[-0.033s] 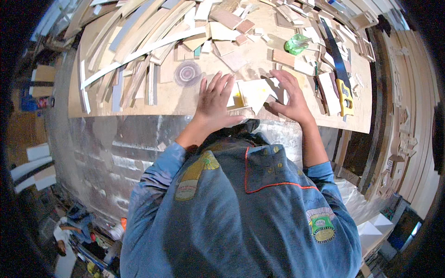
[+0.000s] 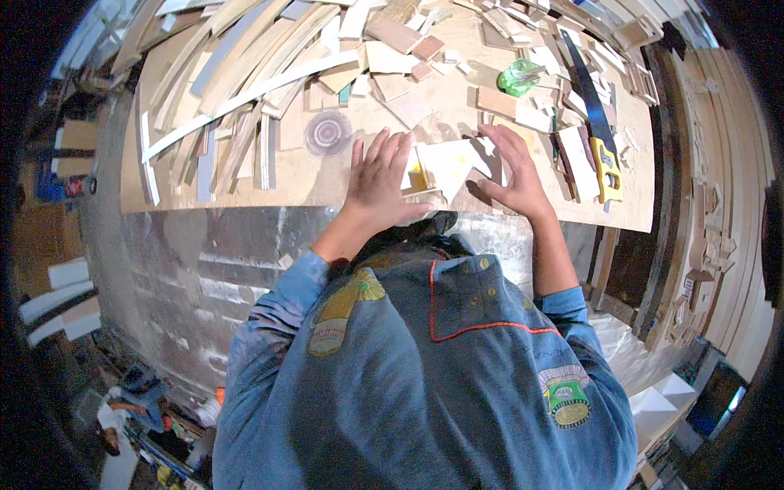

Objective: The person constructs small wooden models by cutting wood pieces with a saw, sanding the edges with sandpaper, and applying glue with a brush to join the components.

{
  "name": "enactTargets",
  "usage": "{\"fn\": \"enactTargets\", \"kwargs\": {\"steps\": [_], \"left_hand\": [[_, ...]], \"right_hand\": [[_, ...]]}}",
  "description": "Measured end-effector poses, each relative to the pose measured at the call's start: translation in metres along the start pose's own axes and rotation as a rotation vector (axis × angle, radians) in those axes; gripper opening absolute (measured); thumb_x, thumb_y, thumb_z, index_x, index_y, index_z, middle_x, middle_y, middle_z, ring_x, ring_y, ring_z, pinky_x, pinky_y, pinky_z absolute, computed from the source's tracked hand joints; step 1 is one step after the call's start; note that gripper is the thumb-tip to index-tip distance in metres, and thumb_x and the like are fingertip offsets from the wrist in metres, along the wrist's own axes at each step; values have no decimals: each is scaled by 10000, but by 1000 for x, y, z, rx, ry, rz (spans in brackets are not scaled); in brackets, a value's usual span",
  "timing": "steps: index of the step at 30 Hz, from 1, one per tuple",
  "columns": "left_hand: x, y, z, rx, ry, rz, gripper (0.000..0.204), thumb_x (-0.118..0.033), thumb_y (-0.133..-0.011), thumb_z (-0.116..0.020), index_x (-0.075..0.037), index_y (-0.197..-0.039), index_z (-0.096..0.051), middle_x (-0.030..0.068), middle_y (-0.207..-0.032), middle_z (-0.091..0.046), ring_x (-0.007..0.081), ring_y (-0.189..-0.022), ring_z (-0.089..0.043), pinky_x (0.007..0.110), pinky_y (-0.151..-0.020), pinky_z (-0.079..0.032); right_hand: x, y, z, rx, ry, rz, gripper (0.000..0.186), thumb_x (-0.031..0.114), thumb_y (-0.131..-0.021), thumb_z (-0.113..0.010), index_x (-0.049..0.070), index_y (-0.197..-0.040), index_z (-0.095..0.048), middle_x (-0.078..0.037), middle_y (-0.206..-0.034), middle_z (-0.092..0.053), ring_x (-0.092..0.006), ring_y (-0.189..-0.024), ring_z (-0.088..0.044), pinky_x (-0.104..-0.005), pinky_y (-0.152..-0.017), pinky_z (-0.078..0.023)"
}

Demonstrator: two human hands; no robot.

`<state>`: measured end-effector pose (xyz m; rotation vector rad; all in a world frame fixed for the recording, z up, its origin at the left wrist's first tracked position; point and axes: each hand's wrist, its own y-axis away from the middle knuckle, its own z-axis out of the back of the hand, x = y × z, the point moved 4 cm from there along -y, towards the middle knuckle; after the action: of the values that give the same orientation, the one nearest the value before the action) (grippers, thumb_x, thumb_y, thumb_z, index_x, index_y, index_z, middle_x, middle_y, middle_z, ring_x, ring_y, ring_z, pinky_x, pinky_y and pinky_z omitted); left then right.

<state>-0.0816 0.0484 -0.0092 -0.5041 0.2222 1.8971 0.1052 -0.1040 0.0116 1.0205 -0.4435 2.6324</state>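
White angular piece (image 2: 449, 159) lies on surface (image 2: 453, 94), between left grip (image 2: 374, 178) and right grip (image 2: 514, 173). Both grips unclosed, fingers spread; firm contact cannot be confirmed. Piece probably light, stiff; corners may chip. Take hold at opposite side edges.

Bright table (image 2: 453, 102); dark, noisy rim
Strong light whitens the pale pieces (image 2: 447, 163) between left grip (image 2: 377, 181) and right grip (image 2: 520, 175); shadows lie near both; farther out, straight edges bend, dimming into grainy black.
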Motion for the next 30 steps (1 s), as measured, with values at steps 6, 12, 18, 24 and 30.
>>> {"fn": "enactTargets", "kwargs": {"steps": [6,12,18,24,30], "left_hand": [[-3,-14,-11,-20,-50,33,959,-438,-549,-853,-5,-1310,-460,164,-1277,-525,332,-1250,-449,567,-1125,-201],[-11,-20,-7,-35,-51,-26,844,-417,-573,-825,4,-1230,-504,175,-1178,-556,335,-1143,-496,565,-1027,-292],[-12,-22,-8,-53,-78,-56,843,-403,-560,-820,10,-1224,-504,181,-1105,-557,354,-1087,-499,521,-1026,-298],[-17,-25,-5,-41,-53,-58,828,-387,-554,-818,18,-1206,-509,182,-1097,-543,360,-1073,-497,512,-1024,-299],[-16,-24,-8,-20,-47,-27,830,-372,-548,-818,10,-1215,-507,192,-1155,-534,383,-1158,-463,518,-1042,-291]], "right_hand": [[-21,40,15,-144,26,-68,773,160,-598,-722,96,-1343,-528,-142,-1379,-506,-382,-1310,-398,-469,-1123,-305],[-39,72,33,-308,89,-172,656,97,-637,-698,103,-1283,-582,-157,-1305,-538,-375,-1247,-457,-464,-1096,-345],[-67,91,84,-584,214,-332,454,55,-700,-681,95,-1152,-665,-156,-1161,-623,-352,-1109,-571,-416,-978,-450],[-121,106,152,-812,348,-542,297,72,-750,-667,75,-1045,-704,-177,-1050,-665,-345,-979,-634,-408,-868,-505],[-189,119,196,-771,438,-819,213,132,-801,-644,92,-987,-740,-152,-1016,-684,-301,-869,-680,-388,-796,-533]]}}
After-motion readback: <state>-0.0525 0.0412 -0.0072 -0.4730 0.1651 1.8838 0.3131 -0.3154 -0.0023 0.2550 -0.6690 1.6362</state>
